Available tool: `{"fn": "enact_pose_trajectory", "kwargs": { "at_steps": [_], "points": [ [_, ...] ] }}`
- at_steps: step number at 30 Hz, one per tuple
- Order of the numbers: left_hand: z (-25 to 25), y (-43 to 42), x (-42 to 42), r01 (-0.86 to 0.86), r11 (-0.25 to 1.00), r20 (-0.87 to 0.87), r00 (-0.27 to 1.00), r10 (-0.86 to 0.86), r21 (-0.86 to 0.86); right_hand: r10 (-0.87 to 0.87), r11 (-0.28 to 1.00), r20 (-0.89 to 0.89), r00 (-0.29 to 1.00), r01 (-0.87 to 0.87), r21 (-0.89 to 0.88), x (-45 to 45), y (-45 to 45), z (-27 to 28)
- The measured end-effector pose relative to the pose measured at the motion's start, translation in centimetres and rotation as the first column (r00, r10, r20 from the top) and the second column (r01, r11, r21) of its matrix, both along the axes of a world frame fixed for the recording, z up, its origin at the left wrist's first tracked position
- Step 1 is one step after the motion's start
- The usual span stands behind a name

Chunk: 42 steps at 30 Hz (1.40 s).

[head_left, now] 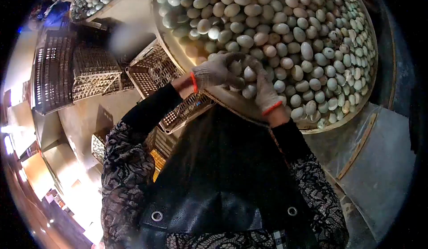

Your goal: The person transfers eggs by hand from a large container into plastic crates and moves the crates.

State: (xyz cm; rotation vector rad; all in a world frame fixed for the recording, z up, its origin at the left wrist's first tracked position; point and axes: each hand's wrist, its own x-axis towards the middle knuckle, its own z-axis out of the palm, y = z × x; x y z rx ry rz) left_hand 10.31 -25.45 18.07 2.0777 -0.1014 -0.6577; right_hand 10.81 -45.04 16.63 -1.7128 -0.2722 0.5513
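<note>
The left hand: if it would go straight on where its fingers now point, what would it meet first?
Most likely the pale egg between the left hand and the right hand, though depth is unclear in this single view.

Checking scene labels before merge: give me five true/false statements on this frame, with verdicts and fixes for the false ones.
1. The left hand and the right hand are both gloved. True.
2. The glove cuffs are blue. False: the cuffs are orange-red.
3. Many eggs lie in a container with a curved rim. True.
4. The right hand is inside a crate. False: it is at the eggs, near the container's edge.
5. A perforated crate shows in the picture's left half. True.
</note>
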Motion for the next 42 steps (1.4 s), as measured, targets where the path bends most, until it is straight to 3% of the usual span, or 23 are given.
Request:
{"fn": "enact_pose_trajectory", "kwargs": {
  "at_steps": [4, 7, 9, 12, 14, 15, 17, 19, 24, 25, 26, 27, 29, 30, 31, 32, 33, 34, 36, 37, 38, 40, 42],
  "points": [
    [1.6, 0.3, -0.3, -0.179, 0.859, 0.002, 0.979, 0.205, -0.481, -0.043, 0.998, 0.131, 0.990, 0.036, 0.059, 0.9, 1.3, 2.0],
    [6.3, 2.5, -1.5, -0.145, 0.921, 0.176, 0.959, 0.220, -0.362, -0.062, 0.978, -0.178, 0.982, 0.095, 0.184, 1.8, 4.1, 5.5],
    [10.4, 4.9, -3.7, -0.204, 0.916, 0.234, 0.926, 0.295, -0.347, 0.026, 0.989, 0.024, 0.999, -0.029, 0.146, 0.7, 6.6, 9.0],
    [13.1, 9.5, -8.1, -0.308, 0.926, 0.390, 0.842, 0.372, -0.219, 0.104, 0.917, -0.176, 0.979, -0.027, 0.397, -0.9, 13.2, 9.0],
    [12.3, 13.4, -10.8, -0.375, 0.921, 0.496, 0.783, 0.376, -0.106, 0.214, 0.915, -0.007, 0.977, -0.198, 0.351, -2.4, 17.4, 8.2],
    [9.9, 15.4, -12.4, -0.461, 0.872, 0.420, 0.767, 0.485, -0.166, 0.275, 0.896, -0.014, 0.961, -0.251, 0.367, -3.3, 19.7, 8.0],
    [6.4, 18.5, -14.7, -0.558, 0.797, 0.329, 0.726, 0.604, -0.233, 0.327, 0.860, -0.431, 0.841, -0.076, 0.505, -5.4, 24.6, 7.6],
    [3.3, 20.9, -16.3, -0.757, 0.497, -0.269, 0.630, 0.729, -0.425, 0.384, 0.864, -0.521, 0.763, -0.097, 0.494, -5.9, 28.0, 1.4],
    [-11.5, 25.3, -16.1, -0.788, 0.517, -0.390, 0.615, 0.685, -0.335, 0.431, 0.880, -0.827, 0.360, 0.033, 0.473, -5.9, 31.9, -18.9],
    [-13.2, 25.5, -15.8, -0.807, 0.474, -0.430, 0.589, 0.684, -0.351, 0.367, 0.915, -0.767, 0.526, -0.054, 0.400, -6.1, 31.9, -21.1],
    [-18.4, 26.3, -15.4, -0.746, 0.585, -0.318, 0.665, 0.675, -0.319, 0.302, 0.945, -0.671, 0.677, -0.119, 0.306, -6.4, 31.8, -23.4],
    [-20.2, 26.6, -14.9, -0.740, 0.618, -0.291, 0.673, 0.680, -0.266, 0.339, 0.932, -0.781, 0.524, -0.074, 0.355, -6.0, 32.1, -27.5],
    [-28.3, 27.7, -14.7, -0.710, 0.697, -0.310, 0.689, 0.655, -0.106, 0.363, 0.930, -0.667, 0.651, -0.301, 0.213, -5.3, 33.1, -36.9],
    [-29.0, 27.6, -14.4, -0.722, 0.680, -0.264, 0.686, 0.678, -0.132, 0.366, 0.922, -0.607, 0.705, -0.364, 0.133, -4.6, 33.7, -33.3],
    [-31.1, 27.4, -14.7, -0.647, 0.759, -0.119, 0.761, 0.638, -0.071, 0.382, 0.924, -0.485, 0.787, -0.342, 0.173, -5.0, 33.9, -36.9],
    [-33.0, 27.4, -14.7, -0.590, 0.807, -0.035, 0.806, 0.591, 0.020, 0.418, 0.898, -0.399, 0.816, -0.438, 0.046, -5.4, 33.8, -40.0],
    [-34.5, 27.3, -14.8, -0.505, 0.852, 0.025, 0.862, 0.506, 0.141, 0.639, 0.663, -0.185, 0.746, -0.657, -0.359, -5.1, 34.7, -40.5],
    [-35.7, 27.3, -14.8, -0.418, 0.874, 0.070, 0.908, 0.414, 0.249, 0.844, 0.303, -0.090, 0.529, -0.609, -0.733, -4.7, 35.4, -40.1],
    [-34.9, 26.6, -14.9, -0.343, 0.860, 0.104, 0.939, 0.328, 0.379, 0.894, 0.285, 0.004, 0.447, -0.563, -0.776, -5.6, 35.6, -33.7],
    [-33.2, 26.4, -14.9, -0.230, 0.811, 0.035, 0.967, 0.251, 0.538, 0.664, 0.501, -0.033, 0.747, -0.478, -0.721, -6.5, 36.2, -34.3],
    [-31.5, 26.2, -14.9, -0.091, 0.738, -0.052, 0.984, 0.169, 0.669, 0.936, 0.301, 0.188, 0.297, -0.400, -0.866, -6.5, 34.5, -34.8],
    [-30.6, 26.3, -15.8, -0.387, 0.675, 0.249, 0.922, 0.297, 0.628, 0.417, 0.638, -0.064, 0.907, -0.342, -0.690, -7.4, 33.9, -22.2],
    [-26.1, 26.1, -15.6, -0.657, 0.620, 0.426, 0.753, 0.503, 0.429, 0.452, 0.636, -0.145, 0.880, -0.432, -0.640, -7.4, 32.4, -18.9]
  ]
}}
